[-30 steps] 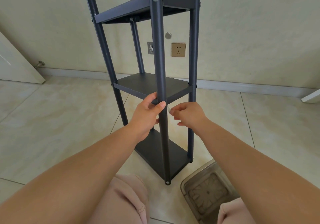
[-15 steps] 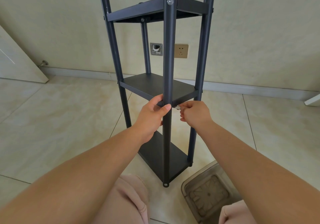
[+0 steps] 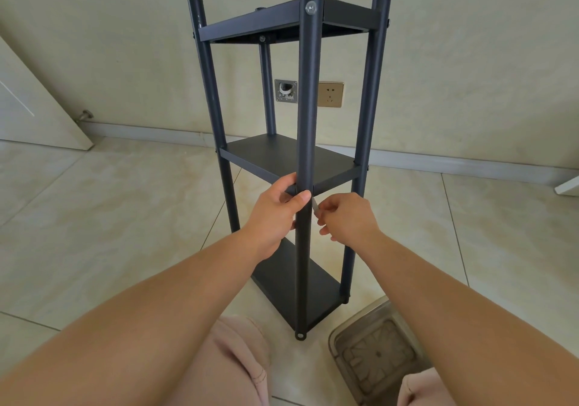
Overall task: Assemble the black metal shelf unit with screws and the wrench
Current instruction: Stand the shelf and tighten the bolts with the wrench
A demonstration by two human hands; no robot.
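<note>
Left hand grips the front post at the middle shelf, apparently steadying the joint. Right hand pinches a small wrench against that post, presumably tightening its screw.

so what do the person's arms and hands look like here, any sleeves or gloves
Both forearms are bare to the frame edge: no sleeves, gloves, watch or rings visible on the left hand or right hand. Only pale pink trousers show at the knees.
</note>
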